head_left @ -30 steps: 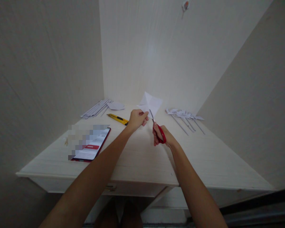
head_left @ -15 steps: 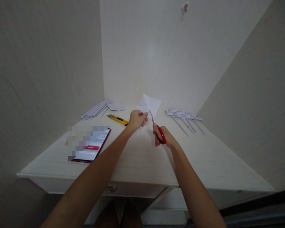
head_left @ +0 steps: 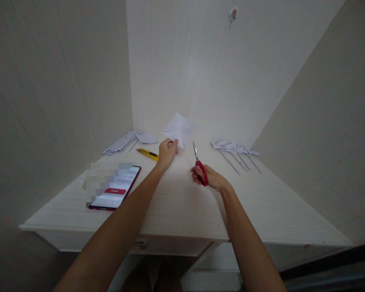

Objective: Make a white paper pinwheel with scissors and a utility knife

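Pinched in my left hand [head_left: 168,152] by its near corner is a white sheet of paper [head_left: 180,127], creased and with a slit visible at its left edge. It is raised over the back of the table. My right hand [head_left: 207,176] grips a pair of scissors [head_left: 203,172] by the red handles. The metal blades look closed and point up and away, a little to the right of the paper and apart from it. Just left of my left hand lies a yellow utility knife [head_left: 148,154], its near end partly hidden by that hand.
On the white table [head_left: 261,211], rolled paper sticks [head_left: 121,142] and a folded paper piece [head_left: 148,138] lie back left. Several paper pinwheels on sticks [head_left: 235,151] lie back right. A phone [head_left: 118,194], partly blurred out, is front left. Walls stand behind and on both sides.
My left hand has moved left with the paper, which has turned and come away from the scissors. The scissor blades no longer overlap the paper; my right hand has shifted slightly.
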Available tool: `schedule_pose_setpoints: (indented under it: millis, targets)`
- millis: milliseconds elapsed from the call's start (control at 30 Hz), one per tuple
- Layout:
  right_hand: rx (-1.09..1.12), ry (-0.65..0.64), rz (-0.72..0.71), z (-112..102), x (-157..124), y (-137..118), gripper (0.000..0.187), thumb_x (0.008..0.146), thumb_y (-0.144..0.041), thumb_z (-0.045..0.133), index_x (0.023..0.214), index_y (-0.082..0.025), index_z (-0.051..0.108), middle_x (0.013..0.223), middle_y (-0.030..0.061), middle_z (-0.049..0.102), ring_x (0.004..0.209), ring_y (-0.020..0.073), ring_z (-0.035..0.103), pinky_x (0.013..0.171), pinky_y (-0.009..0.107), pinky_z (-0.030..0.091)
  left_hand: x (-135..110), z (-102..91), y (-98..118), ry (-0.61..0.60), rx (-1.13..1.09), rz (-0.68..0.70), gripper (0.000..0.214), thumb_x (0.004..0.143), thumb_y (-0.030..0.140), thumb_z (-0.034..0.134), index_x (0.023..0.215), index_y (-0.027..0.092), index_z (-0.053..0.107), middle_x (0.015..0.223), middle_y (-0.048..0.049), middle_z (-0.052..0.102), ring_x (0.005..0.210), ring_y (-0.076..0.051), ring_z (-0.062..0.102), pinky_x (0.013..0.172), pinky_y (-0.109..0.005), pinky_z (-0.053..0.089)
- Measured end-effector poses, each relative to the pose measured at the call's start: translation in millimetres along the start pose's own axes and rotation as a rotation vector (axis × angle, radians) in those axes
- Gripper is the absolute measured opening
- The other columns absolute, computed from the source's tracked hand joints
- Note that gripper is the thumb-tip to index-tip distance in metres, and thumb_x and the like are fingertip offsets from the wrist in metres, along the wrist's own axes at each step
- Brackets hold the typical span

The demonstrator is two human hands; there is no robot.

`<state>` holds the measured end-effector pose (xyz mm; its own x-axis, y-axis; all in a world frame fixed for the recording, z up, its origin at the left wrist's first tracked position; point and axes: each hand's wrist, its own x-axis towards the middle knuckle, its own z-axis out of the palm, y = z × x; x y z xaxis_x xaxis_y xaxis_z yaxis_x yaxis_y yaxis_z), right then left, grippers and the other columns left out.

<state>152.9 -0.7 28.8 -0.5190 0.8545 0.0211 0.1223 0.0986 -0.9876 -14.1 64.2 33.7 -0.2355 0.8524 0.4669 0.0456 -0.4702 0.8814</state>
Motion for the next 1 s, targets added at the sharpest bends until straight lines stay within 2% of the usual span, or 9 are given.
schedule_pose_setpoints:
  millis: [67,167,233,333,500,633,700,833,1000]
  targets:
    - [0.008,0.129,-0.077,-2.0,2.9,-0.6,0.043,0.069,-0.058,0.054,0.071,-0.016,0.045,0.051,-0.0065,0.037,0.043,0.0053,0.036,0.039,0.02,0.023,2.0,0.4,-2.1,-0.012,-0.081,0.0,0.014,0.074,0.027,0.05,0.07,0.014,0.05,0.055,0.0028,0.054,0.043,-0.007,0.049,0.043,-0.018,0.04]
    - [0.076,0.495,-0.226,-5.5,8.7,-3.0,0.039,0.067,-0.053,0.059,0.074,-0.017,0.046,0.049,-0.0083,0.034,0.041,0.005,0.033,0.037,0.019,0.021,2.7,2.7,-2.5,-0.039,-0.147,-0.002,0.015,0.068,0.022,0.054,0.079,0.012,0.054,0.072,-0.0011,0.059,0.05,-0.008,0.055,0.045,-0.019,0.045]
    - [0.117,0.699,-0.279,-7.6,11.3,-5.2,0.038,0.064,-0.051,0.062,0.076,-0.017,0.048,0.049,-0.0084,0.034,0.039,0.005,0.033,0.036,0.02,0.022,1.0,4.2,-1.0,-0.081,-0.114,0.0,0.014,0.067,0.02,0.055,0.078,0.013,0.054,0.071,-0.001,0.059,0.05,-0.007,0.054,0.042,-0.017,0.043]
    - [0.113,0.837,-0.324,-9.6,12.3,-7.1,0.039,0.062,-0.048,0.065,0.08,-0.016,0.052,0.049,-0.0075,0.038,0.04,0.0056,0.035,0.036,0.02,0.024,-3.2,5.7,2.2,-0.165,-0.044,0.016,0.006,0.067,0.017,0.054,0.071,0.013,0.051,0.065,0.0003,0.057,0.05,-0.006,0.052,0.041,-0.015,0.039]
    - [0.136,0.86,-0.361,-11.9,12.5,-5.7,0.038,0.063,-0.044,0.065,0.084,-0.015,0.053,0.052,-0.0065,0.041,0.042,0.0054,0.037,0.037,0.02,0.026,-8.8,7.3,2.4,-0.276,0.043,0.11,0.006,0.069,0.016,0.054,0.073,0.013,0.052,0.066,0.0004,0.055,0.058,-0.007,0.053,0.051,-0.016,0.042]
    - [0.142,0.881,-0.286,-14.2,12.7,-3.7,0.033,0.058,-0.04,0.068,0.073,-0.016,0.051,0.05,-0.0072,0.041,0.039,0.0047,0.036,0.036,0.02,0.027,-10.7,7.8,0.3,-0.359,0.038,0.153,0.01,0.071,0.018,0.053,0.08,0.013,0.055,0.07,0.0,0.057,0.063,-0.007,0.053,0.057,-0.016,0.042]
    - [0.165,0.843,-0.254,-14.3,12.4,-3.3,0.03,0.057,-0.036,0.068,0.067,-0.017,0.047,0.046,-0.0088,0.037,0.036,0.0039,0.033,0.035,0.02,0.026,-10.6,8.0,0.6,-0.374,-0.009,0.143,0.012,0.072,0.02,0.054,0.081,0.014,0.055,0.072,-0.0004,0.058,0.064,-0.007,0.054,0.059,-0.016,0.042]
    - [0.211,0.702,-0.256,-12.7,11.4,-2.8,0.03,0.06,-0.033,0.066,0.06,-0.019,0.04,0.043,-0.0099,0.032,0.035,0.0031,0.03,0.034,0.019,0.02,-8.1,7.7,3.9,-0.265,-0.12,0.041,0.013,0.07,0.022,0.058,0.08,0.015,0.055,0.065,0.0022,0.057,0.058,-0.006,0.053,0.054,-0.015,0.041]
    - [0.242,0.577,-0.299,-12.4,10.7,-0.1,0.033,0.063,-0.031,0.067,0.059,-0.019,0.036,0.045,-0.0086,0.035,0.037,0.0032,0.034,0.035,0.018,0.022,-4.8,6.3,7.1,-0.159,-0.223,-0.063,0.017,0.067,0.023,0.062,0.081,0.015,0.057,0.06,0.0034,0.056,0.053,-0.006,0.052,0.045,-0.015,0.035]
